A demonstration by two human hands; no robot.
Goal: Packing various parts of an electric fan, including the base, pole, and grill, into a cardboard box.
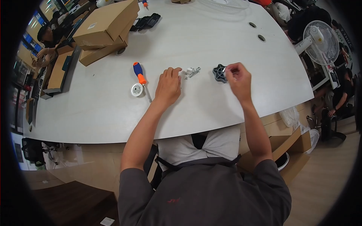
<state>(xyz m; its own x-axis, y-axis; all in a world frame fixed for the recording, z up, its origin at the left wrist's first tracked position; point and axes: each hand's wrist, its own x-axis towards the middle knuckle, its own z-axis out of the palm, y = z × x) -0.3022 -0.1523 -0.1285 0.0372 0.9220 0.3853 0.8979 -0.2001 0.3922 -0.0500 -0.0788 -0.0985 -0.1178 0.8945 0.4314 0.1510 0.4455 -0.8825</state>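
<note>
My right hand (239, 80) is pinched on a small shiny piece (224, 70), too small to name surely. It is just at the edge of a dark grey star-shaped knob (218, 74) lying ribbed side up on the table. My left hand (169, 86) rests palm down on the tabletop, thumb and fingers apart, with nothing seen in it. Between the hands lies a small heap of metal screws and light fittings (193, 72). Left of my left hand lie a blue-and-orange screwdriver (139, 74) and a round white and silver cap (137, 89) touching or beside its shaft.
Stacked cardboard boxes (106, 26) stand at the back left, beside black packaging (147, 22). An opened box (60, 70) sits along the left edge. A clear fan guard (226, 4) lies at the far edge. A standing fan (319, 39) and people are beyond the white table (93, 113).
</note>
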